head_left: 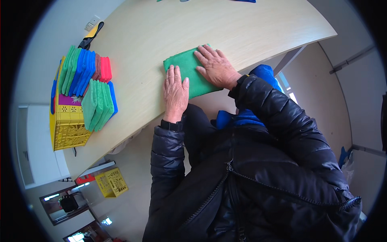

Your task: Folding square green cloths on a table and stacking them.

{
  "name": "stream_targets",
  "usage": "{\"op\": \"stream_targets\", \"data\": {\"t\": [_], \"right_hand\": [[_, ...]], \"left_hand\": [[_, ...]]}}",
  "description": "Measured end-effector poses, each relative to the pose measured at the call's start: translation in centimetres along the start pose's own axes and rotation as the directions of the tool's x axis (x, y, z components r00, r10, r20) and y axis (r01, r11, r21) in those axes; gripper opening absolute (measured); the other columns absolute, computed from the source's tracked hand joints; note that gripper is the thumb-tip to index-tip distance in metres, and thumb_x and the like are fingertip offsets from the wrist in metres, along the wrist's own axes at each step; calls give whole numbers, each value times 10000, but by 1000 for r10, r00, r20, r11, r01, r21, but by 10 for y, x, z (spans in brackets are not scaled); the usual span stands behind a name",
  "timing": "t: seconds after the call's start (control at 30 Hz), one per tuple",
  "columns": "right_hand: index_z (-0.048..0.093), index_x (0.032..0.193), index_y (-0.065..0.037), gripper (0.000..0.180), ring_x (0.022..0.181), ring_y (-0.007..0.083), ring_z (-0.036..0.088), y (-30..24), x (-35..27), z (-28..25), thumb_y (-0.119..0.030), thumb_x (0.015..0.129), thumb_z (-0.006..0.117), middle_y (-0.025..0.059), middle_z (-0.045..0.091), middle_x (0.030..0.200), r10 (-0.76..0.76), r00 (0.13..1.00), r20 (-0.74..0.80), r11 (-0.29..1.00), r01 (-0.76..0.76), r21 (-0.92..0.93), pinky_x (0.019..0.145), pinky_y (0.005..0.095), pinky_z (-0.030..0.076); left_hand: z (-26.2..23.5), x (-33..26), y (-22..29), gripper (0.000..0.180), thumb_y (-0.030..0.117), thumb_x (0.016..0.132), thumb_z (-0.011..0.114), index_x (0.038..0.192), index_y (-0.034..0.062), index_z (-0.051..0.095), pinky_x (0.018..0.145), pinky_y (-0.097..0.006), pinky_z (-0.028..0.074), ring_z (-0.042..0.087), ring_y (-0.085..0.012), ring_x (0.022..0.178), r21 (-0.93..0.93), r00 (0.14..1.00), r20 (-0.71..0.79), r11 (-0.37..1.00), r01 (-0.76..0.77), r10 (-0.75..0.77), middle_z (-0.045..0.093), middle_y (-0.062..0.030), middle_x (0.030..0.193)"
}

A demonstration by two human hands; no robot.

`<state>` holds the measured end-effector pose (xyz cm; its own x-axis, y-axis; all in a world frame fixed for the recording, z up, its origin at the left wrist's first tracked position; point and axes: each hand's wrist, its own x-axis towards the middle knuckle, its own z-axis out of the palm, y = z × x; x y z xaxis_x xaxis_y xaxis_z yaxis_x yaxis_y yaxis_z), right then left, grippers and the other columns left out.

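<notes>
A folded green cloth (pixel 189 74) lies flat at the near edge of the table, its front part reaching to the edge. My left hand (pixel 176 88) rests on the cloth's left side, palm down with the fingers stretched out. On its right side my right hand (pixel 217 66) lies flat, fingers spread and pointing up to the left. Neither hand grips anything. Beyond the hands, on the left of the table, stand folded cloths (pixel 96 105) in green, with blue and red ones (pixel 105 69) behind them.
A yellow plastic basket (pixel 72 135) holds the cloth stack on the table's left end. A yellow and black item (pixel 92 36) lies behind it. Another yellow basket (pixel 112 182) stands on the floor. Blue cloth (pixel 242 119) lies by my lap. The table (pixel 137 52) curves to the right.
</notes>
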<state>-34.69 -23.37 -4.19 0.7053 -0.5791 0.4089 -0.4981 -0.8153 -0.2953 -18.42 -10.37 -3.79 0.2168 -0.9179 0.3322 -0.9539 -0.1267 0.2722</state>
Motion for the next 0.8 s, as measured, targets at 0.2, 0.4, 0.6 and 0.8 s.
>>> {"op": "stream_targets", "data": {"t": [0.2,0.4,0.6,0.8], "right_hand": [[417,1491,-39,603,1470,352,311,4,-1,-12,-410,1017,452,159,378,1566,40,998,44,993,-35,-111,1195,517,238],[429,1488,-54,592,1468,338,320,-37,8,-8,-410,1016,453,157,390,1561,-75,995,63,985,83,-151,1208,501,220],[432,1484,-53,597,1473,340,313,-22,5,6,-422,1015,449,155,392,1560,-59,996,66,995,64,-79,1203,521,228],[416,1495,-61,612,1475,343,309,-11,10,0,-437,1014,449,151,388,1564,7,998,61,999,-5,-35,1193,531,251]], "left_hand": [[-13,1,3,594,353,1047,442,1506,-12,352,1192,-489,262,316,-336,1464,169,995,65,983,69,-81,336,-196,1581],[-16,23,14,591,348,1038,450,1513,9,355,1194,-485,266,310,-330,1470,263,997,71,963,-54,36,330,-178,1591],[5,21,-4,576,347,1051,415,1534,42,336,1195,-454,267,304,-329,1473,131,995,103,991,-12,-2,315,-173,1601],[3,19,-1,583,372,1057,396,1532,39,338,1199,-456,258,295,-328,1477,115,997,63,993,35,-42,321,-169,1599]]}}
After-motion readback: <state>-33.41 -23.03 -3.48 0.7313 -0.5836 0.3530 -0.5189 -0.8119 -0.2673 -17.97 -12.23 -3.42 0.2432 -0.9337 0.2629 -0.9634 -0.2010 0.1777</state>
